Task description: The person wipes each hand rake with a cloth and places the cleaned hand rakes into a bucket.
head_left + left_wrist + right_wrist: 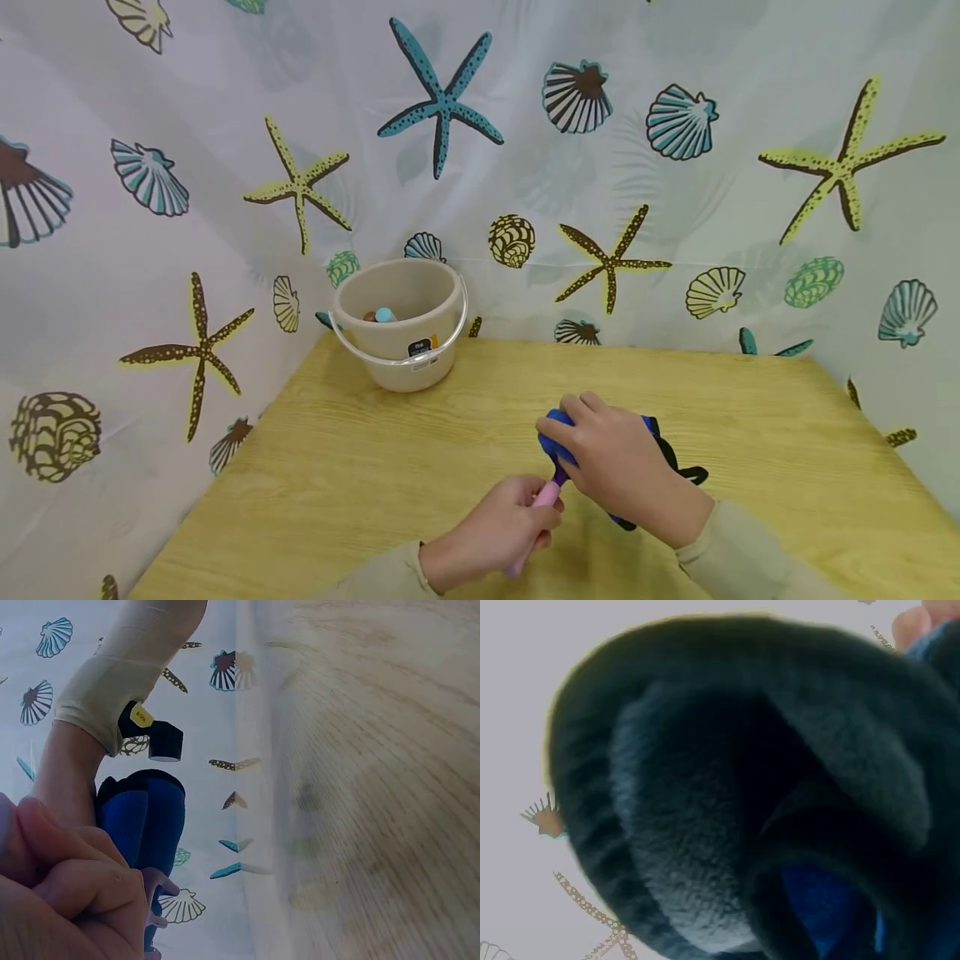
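In the head view my left hand (498, 521) grips the pink handle (548, 495) of a tool with a purple neck (559, 474). My right hand (615, 454) holds a blue cloth item (557, 442) with black edging around the tool's upper end, which it hides. Black parts of that item hang out behind the right hand. Lavender prongs (157, 883) show below the blue cloth in the left wrist view. Up close in the right wrist view, the item's grey fleecy lining (682, 840) and dark ribbed edge are blurred; its exact kind is unclear.
A beige bucket (397, 333) with a clear handle stands at the table's back left, a light-blue-topped thing (385, 315) and something brown inside. The wood-grain table (360, 467) is bordered by a shell-and-starfish curtain (487, 192). A black device (165, 740) sits at the right sleeve.
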